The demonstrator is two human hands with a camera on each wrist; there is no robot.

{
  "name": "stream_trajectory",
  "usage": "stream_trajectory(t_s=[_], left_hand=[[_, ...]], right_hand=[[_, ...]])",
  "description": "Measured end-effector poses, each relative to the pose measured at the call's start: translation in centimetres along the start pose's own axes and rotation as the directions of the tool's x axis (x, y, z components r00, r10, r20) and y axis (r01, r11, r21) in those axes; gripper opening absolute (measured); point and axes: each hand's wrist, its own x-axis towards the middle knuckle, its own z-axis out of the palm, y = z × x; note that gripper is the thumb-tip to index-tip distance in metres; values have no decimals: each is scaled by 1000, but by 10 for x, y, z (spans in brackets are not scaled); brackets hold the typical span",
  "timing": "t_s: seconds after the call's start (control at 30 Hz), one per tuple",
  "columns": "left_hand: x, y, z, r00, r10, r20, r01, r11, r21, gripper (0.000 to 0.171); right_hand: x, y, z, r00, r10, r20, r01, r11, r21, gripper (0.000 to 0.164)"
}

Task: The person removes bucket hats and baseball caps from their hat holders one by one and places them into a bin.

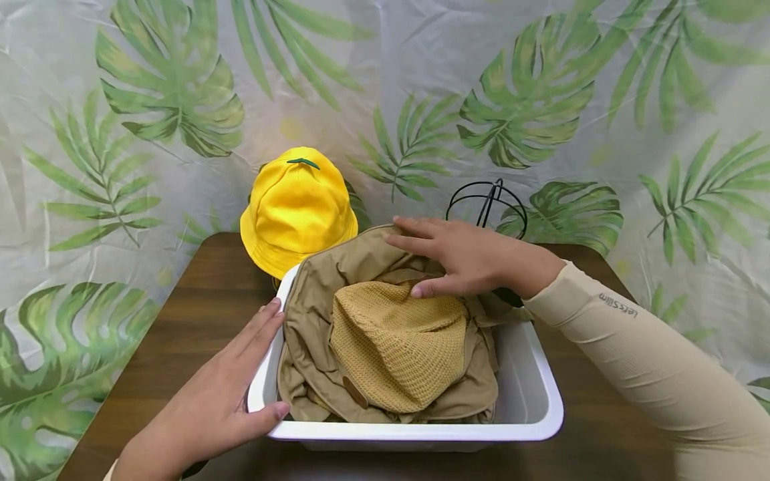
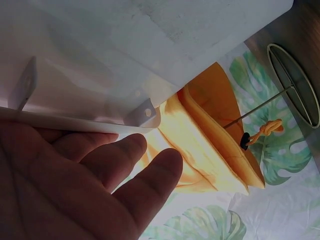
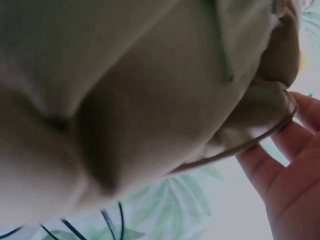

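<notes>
A white plastic basin (image 1: 544, 384) holds khaki fabric (image 1: 313, 321) with a piped edge, which rises above the back rim. A mustard-yellow knitted hat (image 1: 400, 347) with a small brown patch lies on the fabric. My left hand (image 1: 225, 387) rests against the basin's left rim, fingers extended and thumb at the front corner; the left wrist view shows those fingers (image 2: 150, 170) beneath the rim. Over the back of the basin, my right hand (image 1: 463, 257) touches the khaki fabric with outstretched fingers, its thumb beside the knitted hat. In the right wrist view, fingers (image 3: 260, 167) meet the fabric's piped edge.
A bright yellow bucket hat (image 1: 301, 207) with a green leaf tab sits on a stand behind the basin, at left. A black wire stand (image 1: 490, 194) is at back right. The dark wooden table (image 1: 180, 321) meets a leaf-patterned cloth backdrop (image 1: 415, 80).
</notes>
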Motion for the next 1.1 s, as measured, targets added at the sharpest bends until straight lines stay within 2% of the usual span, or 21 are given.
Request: stream_trajectory(t_s=[0.2, 0.33, 0.53, 0.8, 1.1], left_hand=[[1, -1, 2, 1000, -5, -4, 5, 1000, -2, 105], [1, -2, 3, 1000, -8, -1, 8, 1000, -2, 105], [1, -1, 2, 1000, -24, 10, 24, 1000, -10, 105], [0, -3, 4, 1000, -16, 1, 16, 1000, -4, 104], [1, -3, 4, 1000, -4, -1, 4, 1000, -12, 106]], right_hand=[[-6, -20, 4, 995, -94, -27, 92, 993, -80, 89], [-7, -36, 9, 990, -142, -10, 139, 982, -125, 92], [-7, -52, 19, 986, -163, 30, 166, 965, -203, 95], [-1, -62, 35, 975, -197, 99, 211, 964, -161, 96], [4, -65, 45, 970, -206, 131, 225, 962, -154, 93]])
